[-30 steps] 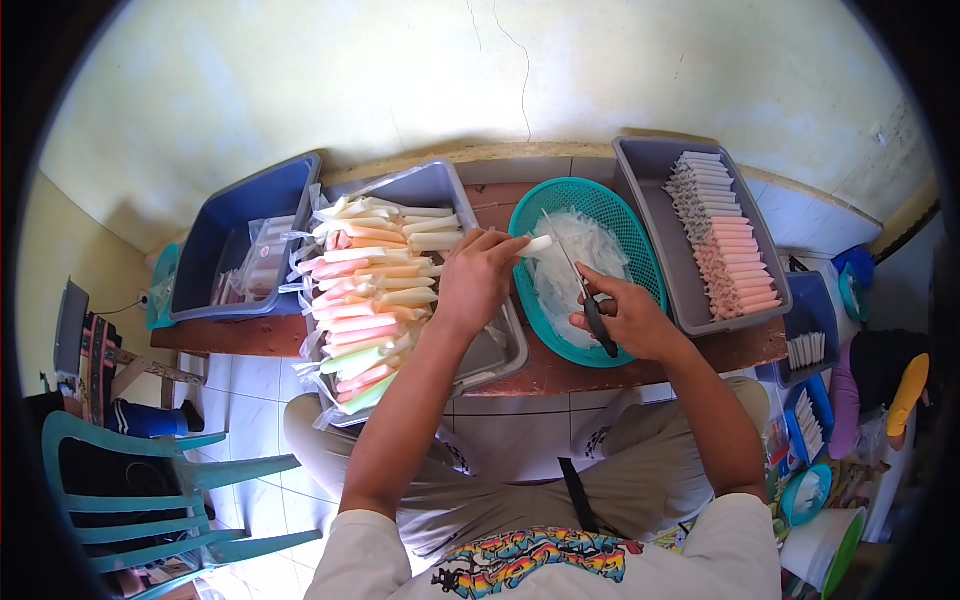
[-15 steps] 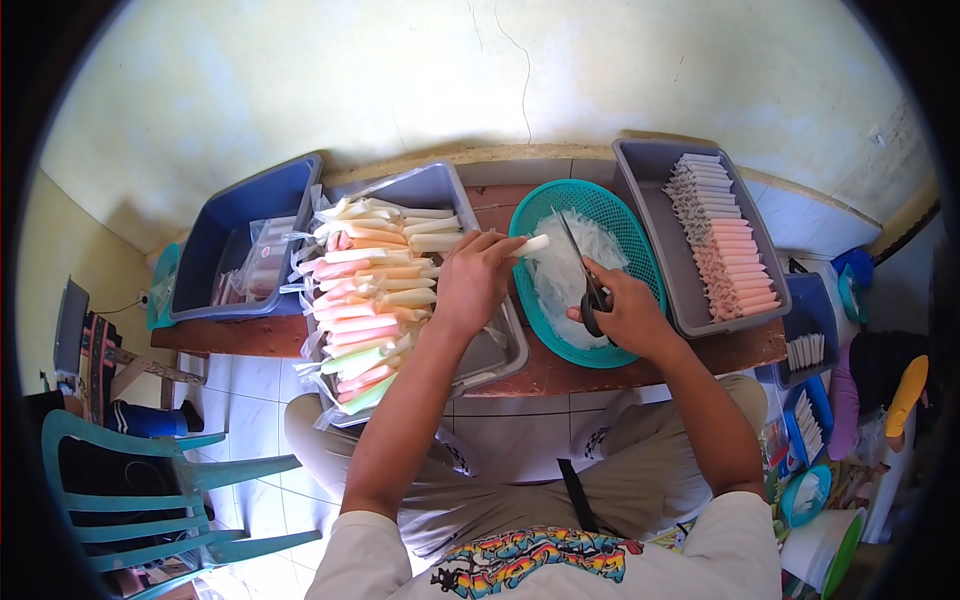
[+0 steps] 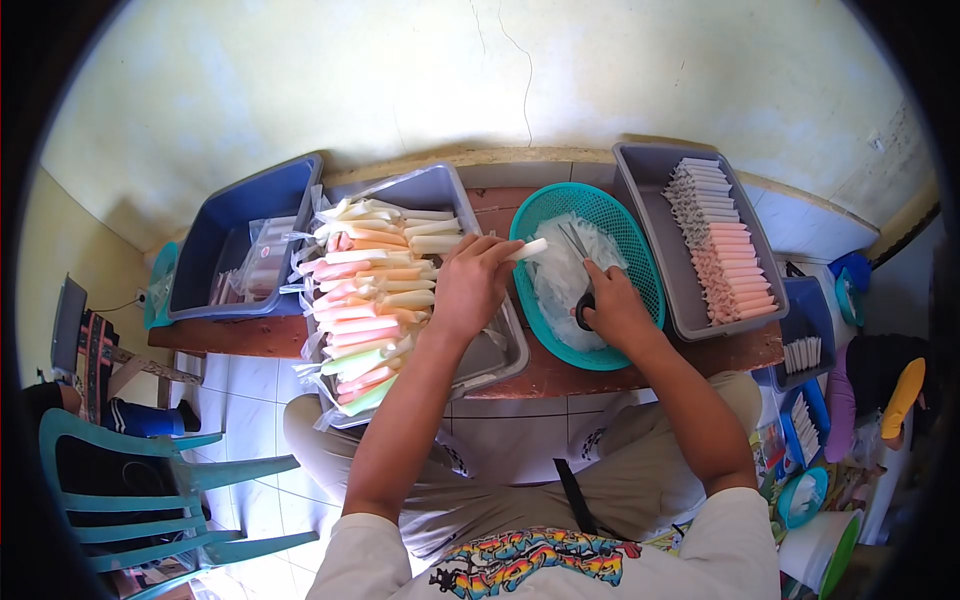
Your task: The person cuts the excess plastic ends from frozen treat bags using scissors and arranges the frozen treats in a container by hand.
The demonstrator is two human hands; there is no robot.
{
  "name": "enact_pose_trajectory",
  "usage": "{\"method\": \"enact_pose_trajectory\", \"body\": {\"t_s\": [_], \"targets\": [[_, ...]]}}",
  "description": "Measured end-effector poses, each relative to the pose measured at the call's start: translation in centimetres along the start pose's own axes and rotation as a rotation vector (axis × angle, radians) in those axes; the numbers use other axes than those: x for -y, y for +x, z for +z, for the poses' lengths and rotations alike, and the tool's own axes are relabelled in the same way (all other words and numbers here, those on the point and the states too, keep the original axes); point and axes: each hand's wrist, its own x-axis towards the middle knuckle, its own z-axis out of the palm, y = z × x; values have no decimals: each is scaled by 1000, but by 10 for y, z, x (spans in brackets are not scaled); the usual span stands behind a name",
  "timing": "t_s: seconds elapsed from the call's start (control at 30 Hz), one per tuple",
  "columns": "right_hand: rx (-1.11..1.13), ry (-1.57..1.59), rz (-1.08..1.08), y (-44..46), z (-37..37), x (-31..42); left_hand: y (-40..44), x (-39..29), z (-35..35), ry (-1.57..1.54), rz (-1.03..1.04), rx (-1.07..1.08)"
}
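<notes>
My left hand (image 3: 474,282) is closed on a slim white ice pop in a plastic sleeve (image 3: 530,249), whose end sticks out past the fingers to the right. Dark-handled scissors (image 3: 575,242) sit in my right hand (image 3: 614,312); their blades point up and left, a short gap from that end. Both lie above a teal mesh basket (image 3: 648,275) holding a heap of clear plastic scraps (image 3: 568,300). Left of it, a grey tray (image 3: 458,190) carries many pastel ice pops (image 3: 365,290) with loose plastic ends, partly behind my left hand.
At right, another grey tray (image 3: 676,265) holds neat rows of white and pink ice pops (image 3: 735,260). A dark blue tub (image 3: 215,240) with packed bags stands at far left. A teal plastic chair (image 3: 130,500) is lower left. A person's yellow sleeve (image 3: 905,390) shows at far right.
The scissors have turned and drawn down slightly, with less of the handle loops showing. My left hand keeps the white ice pop in nearly the same place, its end tipped a little.
</notes>
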Motion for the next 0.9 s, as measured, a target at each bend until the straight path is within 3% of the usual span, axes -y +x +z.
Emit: {"method": "enact_pose_trajectory", "body": {"t_s": [0.57,0.77,0.83,0.9], "targets": [[142,-279,134,4,-9,29,-3,-1,0,-22,-19,-34],[-15,-237,29,-2,-16,25,-1,-4,-5,-69,-27,-71],[-194,-109,-69,-1,-16,25,0,-5,-7,-93,-34,-79],[-199,50,-137,3,-23,33,-1,-7,-7,-139,-70,-112]]}}
